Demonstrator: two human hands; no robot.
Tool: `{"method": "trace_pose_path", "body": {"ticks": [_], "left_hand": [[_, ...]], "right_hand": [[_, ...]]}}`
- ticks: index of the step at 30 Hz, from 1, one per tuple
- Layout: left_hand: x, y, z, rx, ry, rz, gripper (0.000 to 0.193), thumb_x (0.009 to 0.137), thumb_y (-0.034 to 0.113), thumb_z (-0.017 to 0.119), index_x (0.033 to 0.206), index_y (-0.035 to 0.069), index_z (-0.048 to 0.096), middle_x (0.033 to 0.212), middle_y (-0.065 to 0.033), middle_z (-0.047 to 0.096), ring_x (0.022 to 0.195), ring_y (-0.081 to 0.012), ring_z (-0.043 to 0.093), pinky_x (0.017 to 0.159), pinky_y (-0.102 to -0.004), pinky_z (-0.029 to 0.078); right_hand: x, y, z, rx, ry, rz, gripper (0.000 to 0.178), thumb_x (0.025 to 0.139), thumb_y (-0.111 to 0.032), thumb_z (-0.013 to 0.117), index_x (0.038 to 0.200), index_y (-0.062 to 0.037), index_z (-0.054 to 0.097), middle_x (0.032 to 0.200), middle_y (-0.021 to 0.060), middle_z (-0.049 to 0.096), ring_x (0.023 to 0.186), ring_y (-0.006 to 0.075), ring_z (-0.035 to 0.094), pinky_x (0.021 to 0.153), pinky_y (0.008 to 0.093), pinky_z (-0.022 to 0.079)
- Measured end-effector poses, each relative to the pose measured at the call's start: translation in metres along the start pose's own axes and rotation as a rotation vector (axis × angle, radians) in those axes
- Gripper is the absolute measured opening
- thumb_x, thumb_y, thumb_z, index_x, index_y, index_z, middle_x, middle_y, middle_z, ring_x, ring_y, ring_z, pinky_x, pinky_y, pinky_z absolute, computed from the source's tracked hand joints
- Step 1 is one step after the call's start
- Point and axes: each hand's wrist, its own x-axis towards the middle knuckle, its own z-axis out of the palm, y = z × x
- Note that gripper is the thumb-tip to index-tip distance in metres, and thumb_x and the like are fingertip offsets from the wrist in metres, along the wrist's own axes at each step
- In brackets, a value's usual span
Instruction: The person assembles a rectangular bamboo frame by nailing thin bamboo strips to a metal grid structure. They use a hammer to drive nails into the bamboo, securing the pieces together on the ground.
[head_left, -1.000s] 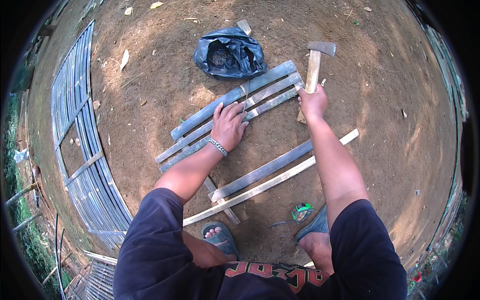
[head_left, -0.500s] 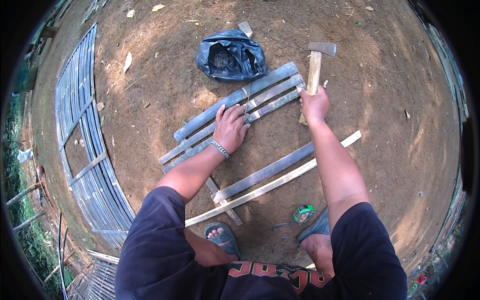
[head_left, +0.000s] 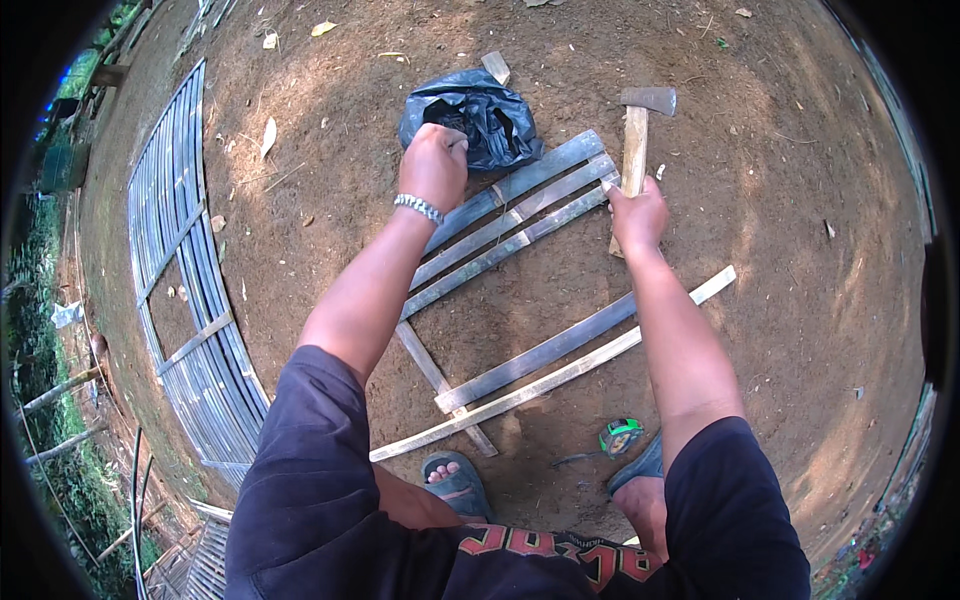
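Note:
My right hand (head_left: pixel 638 212) grips the wooden handle of a hammer (head_left: pixel 640 128), whose metal head points away from me over the bare earth. My left hand (head_left: pixel 434 163) reaches to the near edge of a crumpled black plastic bag (head_left: pixel 485 118), fingers curled at its opening; what they hold, if anything, is hidden. Between the hands lie three grey bamboo slats (head_left: pixel 520 210) side by side. Two longer slats (head_left: pixel 548 358) lie nearer my feet, crossing a short wooden batten (head_left: pixel 440 385).
A finished panel of bamboo slats (head_left: pixel 185 280) lies on the ground at the left. A green tape measure (head_left: pixel 620 436) rests by my right sandal (head_left: pixel 640 468). A small wood block (head_left: pixel 496 66) sits beyond the bag. Vegetation borders the far left.
My left hand has lifted off the three slats and moved forward to the black bag. My right hand still holds the hammer in about the same place.

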Motion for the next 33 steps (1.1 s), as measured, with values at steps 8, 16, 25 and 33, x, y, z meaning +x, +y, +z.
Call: {"method": "trace_pose_path", "body": {"ticks": [8, 16, 25, 33], "left_hand": [[0.042, -0.022, 0.035, 0.451, -0.261, -0.233, 0.023, 0.089, 0.021, 0.067, 0.105, 0.008, 0.077, 0.116, -0.0192, 0.071, 0.107, -0.0339, 0.070, 0.095, -0.0449, 0.056], [0.020, -0.032, 0.046, 0.331, -0.038, -0.326, 0.020, 0.082, 0.016, 0.060, 0.087, 0.011, 0.078, 0.095, -0.0189, 0.075, 0.088, -0.0371, 0.073, 0.082, -0.0489, 0.059], [-0.016, 0.006, 0.013, -0.454, 0.533, -0.298, 0.007, 0.090, 0.007, 0.069, 0.096, 0.005, 0.071, 0.088, -0.0107, 0.072, 0.086, -0.0262, 0.071, 0.079, -0.0373, 0.056], [-0.088, 0.101, 0.027, -0.645, 0.145, 0.083, 0.018, 0.087, 0.000, 0.067, 0.105, 0.002, 0.070, 0.101, -0.0164, 0.071, 0.095, -0.0317, 0.070, 0.085, -0.0391, 0.055]], "right_hand": [[0.002, -0.002, -0.009, -0.008, 0.041, -0.030, 0.034, 0.080, -0.022, 0.084, 0.103, -0.0023, 0.068, 0.095, 0.0212, 0.073, 0.093, 0.0399, 0.071, 0.084, 0.0459, 0.054], [0.005, 0.005, 0.005, 0.096, -0.019, -0.057, 0.034, 0.078, -0.019, 0.086, 0.102, -0.0025, 0.068, 0.088, 0.0179, 0.072, 0.078, 0.0322, 0.071, 0.074, 0.0436, 0.055], [-0.004, -0.006, -0.003, 0.126, -0.067, -0.015, 0.028, 0.085, -0.016, 0.081, 0.103, -0.0014, 0.064, 0.070, 0.0089, 0.065, 0.056, 0.0199, 0.063, 0.055, 0.0368, 0.049], [-0.006, -0.005, 0.002, 0.072, -0.070, -0.023, 0.031, 0.084, -0.017, 0.081, 0.106, -0.0019, 0.065, 0.079, 0.0139, 0.070, 0.064, 0.0257, 0.068, 0.062, 0.0408, 0.052]]}}
